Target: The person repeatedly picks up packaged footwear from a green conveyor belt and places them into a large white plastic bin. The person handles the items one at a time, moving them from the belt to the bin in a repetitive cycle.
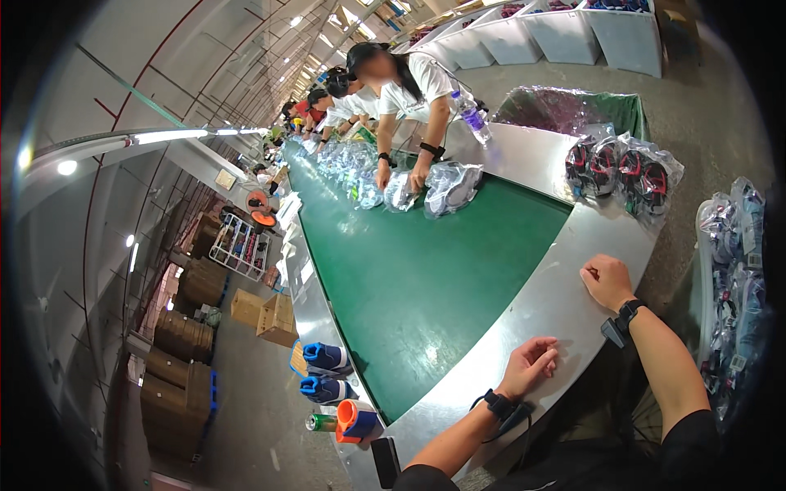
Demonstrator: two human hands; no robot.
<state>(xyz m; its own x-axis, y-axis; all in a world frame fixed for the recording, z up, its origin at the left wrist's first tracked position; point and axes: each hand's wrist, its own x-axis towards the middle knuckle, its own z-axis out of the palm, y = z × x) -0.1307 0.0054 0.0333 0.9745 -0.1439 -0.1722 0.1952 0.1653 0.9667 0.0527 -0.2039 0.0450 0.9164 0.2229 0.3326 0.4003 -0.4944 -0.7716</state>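
Observation:
My left hand (528,366) rests on the metal border (483,352) at the near end of a green conveyor belt (417,270), its fingers loosely bent and apart, holding nothing. Farther right on the same border lies my right hand (607,282), curled into a loose fist with nothing visible in it. Both wrists wear dark bands. Two clear bags of dark-and-red shoes (616,173) stand on the border's far right corner, beyond my right hand. Across the belt, a co-worker's hands (401,182) touch clear-bagged shoes, beside another bagged pair (453,188).
Blue shoes (326,372), an orange-and-blue roll (358,421), a green can (321,422) and a black phone (385,462) sit at the left edge. Bagged shoes (733,278) fill a container at right. A purple-labelled bottle (472,119) stands by the co-worker. White bins (626,41) line the back.

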